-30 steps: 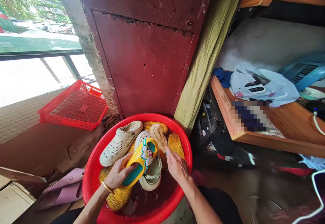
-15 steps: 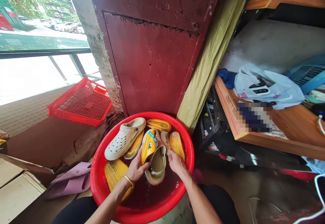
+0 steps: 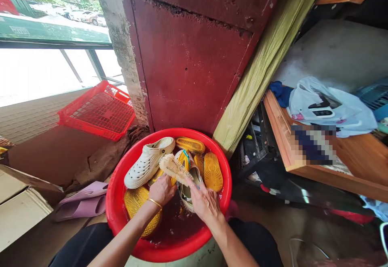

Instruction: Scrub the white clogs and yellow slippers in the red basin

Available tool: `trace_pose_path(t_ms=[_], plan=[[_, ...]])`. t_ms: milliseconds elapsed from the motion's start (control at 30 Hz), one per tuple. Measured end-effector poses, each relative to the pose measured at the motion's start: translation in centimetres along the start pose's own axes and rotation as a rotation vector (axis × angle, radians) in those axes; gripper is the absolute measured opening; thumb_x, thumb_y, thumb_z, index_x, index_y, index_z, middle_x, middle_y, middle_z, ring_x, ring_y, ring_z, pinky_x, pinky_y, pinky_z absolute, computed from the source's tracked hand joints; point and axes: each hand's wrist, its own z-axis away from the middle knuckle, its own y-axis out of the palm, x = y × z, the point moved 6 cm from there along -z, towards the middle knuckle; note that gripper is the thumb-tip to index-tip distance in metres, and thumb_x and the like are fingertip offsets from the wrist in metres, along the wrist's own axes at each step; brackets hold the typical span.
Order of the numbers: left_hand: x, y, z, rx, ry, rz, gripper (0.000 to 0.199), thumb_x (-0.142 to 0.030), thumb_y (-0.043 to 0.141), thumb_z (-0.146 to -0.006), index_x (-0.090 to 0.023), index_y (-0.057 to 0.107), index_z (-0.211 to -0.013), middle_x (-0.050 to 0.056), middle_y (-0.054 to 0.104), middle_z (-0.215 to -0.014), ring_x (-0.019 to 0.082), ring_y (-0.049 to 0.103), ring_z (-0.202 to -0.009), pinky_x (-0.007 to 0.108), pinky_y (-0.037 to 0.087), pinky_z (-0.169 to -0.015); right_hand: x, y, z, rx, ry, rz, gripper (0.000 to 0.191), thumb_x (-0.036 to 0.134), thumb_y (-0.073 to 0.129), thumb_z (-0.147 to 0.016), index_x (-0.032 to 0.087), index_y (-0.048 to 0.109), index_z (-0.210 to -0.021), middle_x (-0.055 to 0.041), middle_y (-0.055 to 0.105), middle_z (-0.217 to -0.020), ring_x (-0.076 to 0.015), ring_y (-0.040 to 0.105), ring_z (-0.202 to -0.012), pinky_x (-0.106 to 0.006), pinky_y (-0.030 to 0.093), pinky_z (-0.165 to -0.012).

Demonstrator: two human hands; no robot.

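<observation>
My right hand [image 3: 206, 203] grips a pale bristled brush [image 3: 174, 167], its bristles facing up, over the red tub [image 3: 223, 218]. Under the brush lies a cream-and-yellow clog [image 3: 187, 194], partly hidden, its heel towards me. My left hand [image 3: 163, 190] is closed at that clog's left side, fingers curled round its yellow edge. To the left, a cream clog [image 3: 144, 165] with holes rests above a yellow patterned sole [image 3: 137, 207]. More yellow soles lie at the tub's back [image 3: 190, 145] and right [image 3: 213, 172]. Dark water fills the tub's bottom.
A red plastic basket [image 3: 100, 111] stands behind left, near purple slippers [image 3: 83, 202] and cardboard [image 3: 22, 218]. Behind the tub rises a dark red door [image 3: 188, 69]. On the right, a wooden drawer [image 3: 348, 182] holds a white plastic bag [image 3: 330, 105].
The brush has come up from among the shoes in my right hand and now crosses above the clog. My left hand has moved slightly and curled into a fist-like grip. The view has shifted slightly.
</observation>
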Motion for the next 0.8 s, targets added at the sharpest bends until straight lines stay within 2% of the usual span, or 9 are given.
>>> trace_pose_path(t_ms=[133,267,367,467,533,600,700,800], plan=[[-1.1,-0.8,0.4,-0.026,0.003,-0.091,0.039,-0.031,0.052,-0.089,-0.019,0.059,-0.125,0.015,0.063,-0.133,0.033,0.062,-0.121,0.043,0.050,-0.097,0.2,0.1,0.0,0.005,-0.007,0.008,0.071,0.018,0.048,-0.097,0.036,0.027,-0.162,-0.0108,0.072,-0.102,-0.0220,0.070,-0.070,-0.031,0.057,-0.066],[-2.1,-0.3,1.2,-0.041,0.004,-0.101,0.060,-0.020,0.054,-0.085,-0.021,0.050,-0.145,0.015,0.053,-0.150,0.033,0.056,-0.130,0.043,0.049,-0.100,-0.5,-0.4,-1.3,0.031,0.104,0.062,0.072,0.016,0.048,-0.097,0.033,0.024,-0.163,-0.0117,0.070,-0.102,-0.0226,0.070,-0.071,-0.031,0.055,-0.064],[-2.1,0.6,1.4,-0.014,0.020,-0.048,0.077,-0.016,0.056,-0.081,-0.026,0.038,-0.155,0.013,0.051,-0.153,0.032,0.058,-0.127,0.042,0.050,-0.100,-0.8,-0.6,-1.8,0.044,0.145,0.048,0.068,0.015,0.045,-0.099,0.032,0.028,-0.162,-0.0114,0.070,-0.101,-0.0229,0.071,-0.073,-0.031,0.054,-0.063],[-1.3,1.3,1.3,0.077,0.021,0.007,0.057,-0.019,0.055,-0.082,-0.017,0.057,-0.139,0.017,0.064,-0.135,0.034,0.065,-0.118,0.044,0.051,-0.097,0.1,-0.3,-1.2,0.027,0.033,-0.025,0.066,0.016,0.046,-0.098,0.038,0.032,-0.160,-0.0096,0.070,-0.101,-0.0221,0.070,-0.071,-0.031,0.055,-0.064],[-0.8,1.3,1.3,0.099,0.024,0.020,0.045,-0.021,0.054,-0.084,-0.015,0.065,-0.127,0.019,0.068,-0.126,0.036,0.066,-0.118,0.044,0.050,-0.099,0.4,-0.2,-0.9,0.011,-0.009,-0.054,0.066,0.018,0.047,-0.098,0.041,0.034,-0.159,-0.0085,0.071,-0.101,-0.0213,0.070,-0.069,-0.031,0.055,-0.064],[-0.7,0.9,1.3,0.074,0.044,0.039,0.052,-0.020,0.054,-0.083,-0.018,0.061,-0.135,0.016,0.066,-0.134,0.033,0.064,-0.123,0.042,0.049,-0.103,-0.4,-0.4,-1.4,-0.003,0.031,-0.069,0.064,0.019,0.046,-0.100,0.041,0.034,-0.159,-0.0081,0.072,-0.103,-0.0212,0.071,-0.072,-0.030,0.054,-0.066],[-1.0,0.4,1.3,0.033,0.075,0.058,0.074,-0.015,0.054,-0.081,-0.027,0.042,-0.153,0.011,0.058,-0.148,0.029,0.060,-0.130,0.041,0.045,-0.109,-2.3,-0.7,-2.8,-0.030,0.115,-0.121,0.055,0.023,0.041,-0.104,0.035,0.038,-0.158,-0.0079,0.074,-0.105,-0.0209,0.073,-0.082,-0.027,0.054,-0.072],[-0.7,0.4,1.0,0.024,0.075,0.067,0.078,-0.013,0.053,-0.081,-0.028,0.039,-0.156,0.010,0.056,-0.151,0.029,0.057,-0.133,0.043,0.042,-0.114,-3.2,-0.3,-3.9,-0.064,0.125,-0.178,0.051,0.027,0.039,-0.106,0.030,0.042,-0.157,-0.0084,0.076,-0.107,-0.0203,0.073,-0.087,-0.026,0.054,-0.075]])
